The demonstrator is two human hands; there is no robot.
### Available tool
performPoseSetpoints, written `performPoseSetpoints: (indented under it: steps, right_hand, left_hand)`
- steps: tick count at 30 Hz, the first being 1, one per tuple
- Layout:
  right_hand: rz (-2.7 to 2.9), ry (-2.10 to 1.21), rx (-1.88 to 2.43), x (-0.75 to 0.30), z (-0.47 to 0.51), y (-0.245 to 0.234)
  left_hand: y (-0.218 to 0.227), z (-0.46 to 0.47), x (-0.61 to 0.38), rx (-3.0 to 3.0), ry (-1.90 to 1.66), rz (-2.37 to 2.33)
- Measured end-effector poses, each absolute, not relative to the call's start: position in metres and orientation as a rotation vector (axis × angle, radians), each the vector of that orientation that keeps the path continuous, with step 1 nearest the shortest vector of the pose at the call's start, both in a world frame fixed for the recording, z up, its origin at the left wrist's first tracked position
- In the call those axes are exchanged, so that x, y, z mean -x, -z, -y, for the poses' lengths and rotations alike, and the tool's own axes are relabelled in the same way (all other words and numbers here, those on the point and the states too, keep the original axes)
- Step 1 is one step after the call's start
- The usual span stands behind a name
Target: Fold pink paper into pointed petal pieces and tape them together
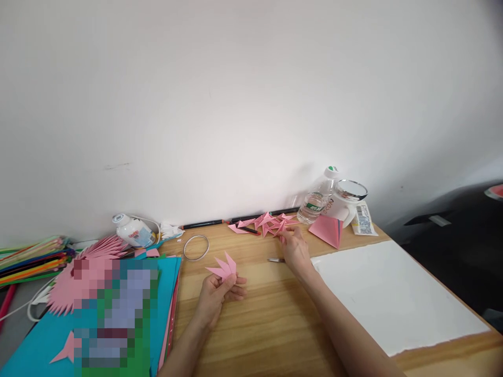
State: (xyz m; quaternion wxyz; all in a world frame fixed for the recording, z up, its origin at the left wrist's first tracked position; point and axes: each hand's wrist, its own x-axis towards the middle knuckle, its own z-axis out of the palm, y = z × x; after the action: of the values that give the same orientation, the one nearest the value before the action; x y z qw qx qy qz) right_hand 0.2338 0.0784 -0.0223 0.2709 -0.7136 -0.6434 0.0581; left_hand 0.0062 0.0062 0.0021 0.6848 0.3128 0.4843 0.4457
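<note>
My left hand pinches a pink folded-paper piece between thumb and fingers. Its several sharp points fan up and to the left above the wooden table. Farther forward, my right hand has its fingertips closed at the near right edge of a pile of pink folded-paper pieces. A pink folded-paper piece there is partly covered by those fingers. Just left of the right wrist, scissors show only their metal tip; the hand hides the rest.
A silver ring lies left of centre. Along the wall are a black pen, a water bottle, a mug and a white bottle. White paper covers the right side; blue sheets and a pink paper wheel lie left.
</note>
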Motion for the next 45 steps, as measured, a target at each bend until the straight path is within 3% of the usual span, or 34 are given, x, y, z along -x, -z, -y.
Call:
performPoseSetpoints:
  steps: [6, 12, 20, 26, 37, 45]
  right_hand:
    - [1.788, -0.161, 1.772, -0.239, -0.078, 0.029]
    - [1.506, -0.28, 1.419, -0.238, -0.065, 0.014]
    - [1.053, -1.331, 1.007, -0.192, -0.036, -0.009]
    - [0.743, -1.763, 0.728, -0.165, -0.026, 0.003]
    - [1.088, -1.545, 0.919, -0.168, -0.017, 0.009]
    - [1.002, -1.546, 0.957, -0.167, -0.02, 0.008]
  left_hand:
    - [-0.003, -0.008, -0.004, -0.624, -0.995, -1.036]
    - [-0.006, -0.007, -0.006, -0.627, -0.997, -1.013]
    - [0.0, -0.009, -0.003, -0.639, -0.987, -0.987]
    - [0.0, -0.011, 0.001, -0.594, -0.928, -0.922]
    - [-0.002, -0.008, -0.006, -0.756, -0.884, -0.972]
    - [-0.006, -0.011, -0.003, -0.769, -0.91, -1.008]
